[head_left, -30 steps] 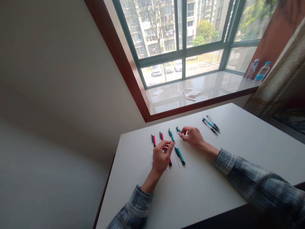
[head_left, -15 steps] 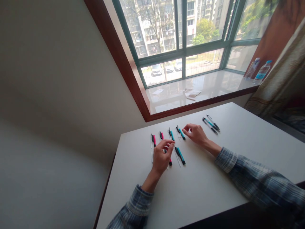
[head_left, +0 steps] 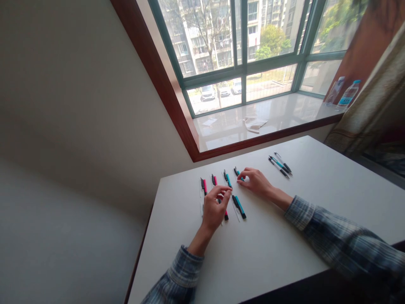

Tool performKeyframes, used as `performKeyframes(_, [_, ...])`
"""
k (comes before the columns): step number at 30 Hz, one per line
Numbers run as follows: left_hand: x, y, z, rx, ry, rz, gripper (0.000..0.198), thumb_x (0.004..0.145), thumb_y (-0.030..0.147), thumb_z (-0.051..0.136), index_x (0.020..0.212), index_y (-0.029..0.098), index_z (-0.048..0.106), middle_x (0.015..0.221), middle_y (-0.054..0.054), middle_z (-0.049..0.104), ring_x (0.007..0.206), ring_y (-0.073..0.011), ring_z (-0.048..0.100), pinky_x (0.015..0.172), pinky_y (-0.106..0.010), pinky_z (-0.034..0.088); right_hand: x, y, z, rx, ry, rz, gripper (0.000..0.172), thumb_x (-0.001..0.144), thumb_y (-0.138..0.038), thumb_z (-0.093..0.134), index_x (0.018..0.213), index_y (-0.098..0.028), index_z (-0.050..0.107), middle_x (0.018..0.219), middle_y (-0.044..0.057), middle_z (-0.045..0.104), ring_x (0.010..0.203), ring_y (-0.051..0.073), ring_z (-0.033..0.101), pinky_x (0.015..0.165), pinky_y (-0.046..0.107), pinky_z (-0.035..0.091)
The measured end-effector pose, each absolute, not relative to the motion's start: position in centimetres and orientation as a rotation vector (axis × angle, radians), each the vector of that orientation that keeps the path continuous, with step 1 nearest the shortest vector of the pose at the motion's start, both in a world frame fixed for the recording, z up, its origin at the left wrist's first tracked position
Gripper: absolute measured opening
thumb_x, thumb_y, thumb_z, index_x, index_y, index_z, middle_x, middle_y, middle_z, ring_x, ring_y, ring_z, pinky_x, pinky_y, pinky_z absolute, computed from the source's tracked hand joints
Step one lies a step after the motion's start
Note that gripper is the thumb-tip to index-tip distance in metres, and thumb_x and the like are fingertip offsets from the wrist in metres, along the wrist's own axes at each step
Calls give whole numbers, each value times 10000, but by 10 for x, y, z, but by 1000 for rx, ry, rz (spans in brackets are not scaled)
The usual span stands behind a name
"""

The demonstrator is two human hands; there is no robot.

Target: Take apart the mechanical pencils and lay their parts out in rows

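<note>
Disassembled pens lie in two rows, each with a black part, a coloured barrel and a thin refill. My left hand hovers over the lower row, thumb and fingertips pinched together; whatever they hold is too small to make out. It partly hides a pink pen barrel. To its right lie a teal pen barrel and a thin refill. My right hand reaches the last set of the upper row, fingers closed beside a teal barrel and covering part of it. I cannot see what is between those fingertips.
Several assembled pens lie at the back right of the white table. Farther left in the upper row are a pink barrel and another teal barrel. Beyond the table, the windowsill holds a cloth and plastic bottles.
My right hand has moved left and slightly down, from beside the last upper set to over its teal barrel. My left hand has stayed in place.
</note>
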State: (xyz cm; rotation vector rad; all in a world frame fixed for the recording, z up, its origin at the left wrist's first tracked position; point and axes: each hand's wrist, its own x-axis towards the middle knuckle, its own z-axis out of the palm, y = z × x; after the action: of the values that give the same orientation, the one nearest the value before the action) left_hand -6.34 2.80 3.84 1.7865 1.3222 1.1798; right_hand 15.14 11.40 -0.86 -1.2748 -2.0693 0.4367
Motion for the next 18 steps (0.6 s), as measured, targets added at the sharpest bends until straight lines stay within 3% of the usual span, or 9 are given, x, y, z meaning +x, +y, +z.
performKeyframes(18, [-60, 28, 36, 1779, 1314, 1169, 206, 953, 371, 630, 960, 213, 762, 969, -54, 760, 858, -185, 693, 739, -292, 567, 148, 119, -14, -1339, -1978, 327, 80, 925, -270, 688, 918, -233, 759, 856, 29, 692, 772, 181, 620, 727, 293, 436])
